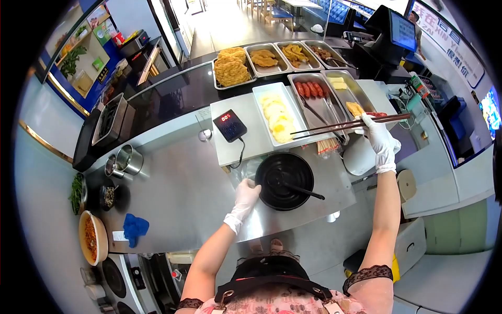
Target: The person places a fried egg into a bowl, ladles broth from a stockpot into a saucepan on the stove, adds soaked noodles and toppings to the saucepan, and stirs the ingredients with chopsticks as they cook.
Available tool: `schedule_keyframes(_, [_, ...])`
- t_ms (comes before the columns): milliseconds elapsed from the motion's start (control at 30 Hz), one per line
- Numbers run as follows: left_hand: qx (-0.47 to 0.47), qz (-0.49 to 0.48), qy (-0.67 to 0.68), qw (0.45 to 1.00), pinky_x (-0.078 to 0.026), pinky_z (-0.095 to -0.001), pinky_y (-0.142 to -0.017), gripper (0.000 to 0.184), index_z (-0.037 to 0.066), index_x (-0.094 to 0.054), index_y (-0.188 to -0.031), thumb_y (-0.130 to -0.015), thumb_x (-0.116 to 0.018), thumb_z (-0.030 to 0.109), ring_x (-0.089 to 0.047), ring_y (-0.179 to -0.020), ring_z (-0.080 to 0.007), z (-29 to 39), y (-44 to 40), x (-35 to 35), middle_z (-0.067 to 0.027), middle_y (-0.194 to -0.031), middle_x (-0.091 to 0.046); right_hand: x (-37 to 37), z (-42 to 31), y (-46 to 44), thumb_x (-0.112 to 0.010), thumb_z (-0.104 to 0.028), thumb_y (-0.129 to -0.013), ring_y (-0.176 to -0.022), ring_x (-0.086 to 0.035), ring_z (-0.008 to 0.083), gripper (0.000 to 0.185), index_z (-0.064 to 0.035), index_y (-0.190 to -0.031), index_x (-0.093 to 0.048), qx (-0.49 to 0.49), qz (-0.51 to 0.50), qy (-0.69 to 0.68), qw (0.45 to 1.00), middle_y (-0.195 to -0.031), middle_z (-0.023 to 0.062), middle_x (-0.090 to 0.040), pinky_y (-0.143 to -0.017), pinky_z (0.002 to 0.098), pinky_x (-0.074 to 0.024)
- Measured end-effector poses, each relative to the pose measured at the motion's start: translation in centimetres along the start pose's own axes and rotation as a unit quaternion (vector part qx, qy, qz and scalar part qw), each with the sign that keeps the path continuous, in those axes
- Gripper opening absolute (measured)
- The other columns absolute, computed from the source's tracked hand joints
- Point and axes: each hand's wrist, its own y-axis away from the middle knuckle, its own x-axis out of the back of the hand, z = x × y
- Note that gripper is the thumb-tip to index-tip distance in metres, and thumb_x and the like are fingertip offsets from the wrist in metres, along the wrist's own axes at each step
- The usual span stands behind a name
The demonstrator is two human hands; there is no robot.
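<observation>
My left hand [246, 200], in a white glove, is closed at the left rim of a black bowl [273, 197]. Inside that bowl rests a black spoon [303, 191], its handle sticking out to the right. Long brown chopsticks [329, 127] are gripped in my gloved right hand [379, 140], their tips pointing left above the white tray of fried eggs [279, 119]. Beneath and behind the chopsticks are a metal tray of sausages [309, 89] with tongs, and another tray holding yellow slices [338, 83] and a browned piece [354, 109].
Several metal trays of fried food [231, 68] line the back counter. A digital timer [230, 125] sits left of the eggs. Metal pots [129, 159], a blue cloth [135, 228] and a tub of orange-red food [94, 238] are at the left. A screen [402, 29] stands back right.
</observation>
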Motion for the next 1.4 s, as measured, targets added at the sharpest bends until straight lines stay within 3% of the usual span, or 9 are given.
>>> schedule_keyframes(67, [0.023, -0.02, 0.0, 1.0, -0.051, -0.037, -0.074, 0.028, 0.0, -0.062, -0.089, -0.073, -0.069, 0.021, -0.065, -0.079, -0.0286, 0.7, 0.3, 0.4, -0.0154, -0.081, -0.067, 0.5, 2.2, -0.6, -0.059, -0.02, -0.092, -0.082, -0.065, 0.0188, 0.029, 0.0017, -0.11, -0.057, 0.045, -0.006, -0.062, 0.997, -0.099, 0.0095, -0.065, -0.072, 0.0331, -0.0558])
schedule_keyframes(133, [0.029, -0.027, 0.006, 0.999, -0.05, -0.037, -0.074, 0.028, 0.0, -0.062, -0.089, -0.073, -0.069, 0.021, -0.065, -0.079, -0.0285, 0.4, 0.1, 0.3, -0.0153, -0.081, -0.067, 0.3, 3.7, -0.4, -0.059, -0.019, -0.091, -0.084, -0.065, 0.0205, 0.027, 0.0019, -0.108, -0.057, 0.044, 0.01, -0.104, 0.994, -0.1, 0.0113, -0.064, -0.07, 0.0332, -0.0574])
schedule_keyframes(267, [0.038, -0.034, 0.011, 0.999, -0.05, -0.0374, -0.074, 0.027, 0.0, -0.062, -0.089, -0.074, -0.068, 0.021, -0.065, -0.08, -0.0285, 0.6, 0.1, 0.4, -0.0148, -0.083, -0.067, -1.1, 2.9, 4.1, -0.059, -0.014, -0.091, -0.08, -0.066, 0.0204, 0.019, -0.0002, -0.103, -0.055, 0.094, 0.125, -0.039, 0.987, -0.097, 0.0111, -0.064, -0.066, 0.0306, -0.0586])
schedule_keyframes(433, [0.034, -0.038, 0.042, 0.998, -0.05, -0.0364, -0.074, 0.027, -0.001, -0.061, -0.088, -0.073, -0.068, 0.02, -0.065, -0.078, -0.0275, -0.8, -0.6, -0.4, -0.0144, -0.081, -0.066, -3.5, 3.5, 5.1, -0.061, -0.017, -0.09, -0.078, -0.065, 0.0162, 0.021, 0.0019, -0.1, -0.064, 0.121, 0.06, -0.017, 0.991, -0.092, 0.0096, -0.066, -0.067, 0.0249, -0.0564])
schedule_keyframes(633, [0.026, -0.033, 0.052, 0.998, -0.05, -0.0352, -0.072, 0.026, -0.002, -0.06, -0.086, -0.072, -0.069, 0.018, -0.064, -0.076, -0.0263, -0.8, -0.6, -0.3, -0.0138, -0.078, -0.065, -0.1, 5.8, 3.3, -0.055, -0.019, -0.094, -0.081, -0.067, 0.0209, 0.025, 0.004, -0.099, -0.062, 0.041, 0.096, -0.124, 0.987, -0.094, 0.0117, -0.066, -0.068, 0.0276, -0.0565])
schedule_keyframes(833, [0.037, -0.03, 0.05, 0.998, -0.05, -0.0353, -0.072, 0.025, -0.001, -0.06, -0.085, -0.071, -0.068, 0.019, -0.063, -0.074, -0.0267, -1.0, -0.8, -0.6, -0.0137, -0.077, -0.064, 0.3, 8.6, 1.7, -0.057, -0.023, -0.093, -0.083, -0.067, 0.0218, 0.028, 0.0035, -0.102, -0.06, 0.008, 0.039, -0.156, 0.987, -0.095, 0.0118, -0.066, -0.068, 0.0294, -0.0567])
schedule_keyframes(967, [0.032, -0.023, 0.001, 0.999, -0.05, -0.036, -0.072, 0.023, 0.001, -0.061, -0.084, -0.071, -0.066, 0.018, -0.064, -0.074, -0.0283, 0.0, -0.5, -0.1, -0.0139, -0.077, -0.065, 0.5, 8.6, 1.5, -0.058, -0.022, -0.092, -0.083, -0.067, 0.0232, 0.026, 0.0022, -0.101, -0.059, -0.006, 0.06, -0.175, 0.983, -0.096, 0.0124, -0.065, -0.072, 0.0313, -0.057])
schedule_keyframes(1133, [0.037, -0.008, -0.006, 0.999, -0.05, -0.0378, -0.072, 0.022, 0.001, -0.061, -0.082, -0.07, -0.066, 0.018, -0.064, -0.075, -0.0308, 0.5, -0.1, -0.4, -0.0157, -0.076, -0.065, -1.6, 10.0, 1.2, -0.059, -0.018, -0.092, -0.089, -0.065, 0.0216, 0.021, 0.0014, -0.099, -0.06, 0.017, 0.021, -0.22, 0.975, -0.097, 0.0122, -0.064, -0.078, 0.0346, -0.0573])
schedule_keyframes(1400, [0.034, 0.01, -0.011, 0.999, -0.05, -0.0379, -0.072, 0.019, -0.001, -0.061, -0.078, -0.07, -0.065, 0.016, -0.065, -0.074, -0.0321, 1.9, 0.5, 0.6, -0.0182, -0.074, -0.065, -0.8, 8.6, 4.4, -0.059, -0.017, -0.091, -0.087, -0.064, 0.0207, 0.022, 0.0017, -0.102, -0.059, 0.088, 0.099, -0.223, 0.966, -0.096, 0.0109, -0.064, -0.076, 0.034, -0.0581])
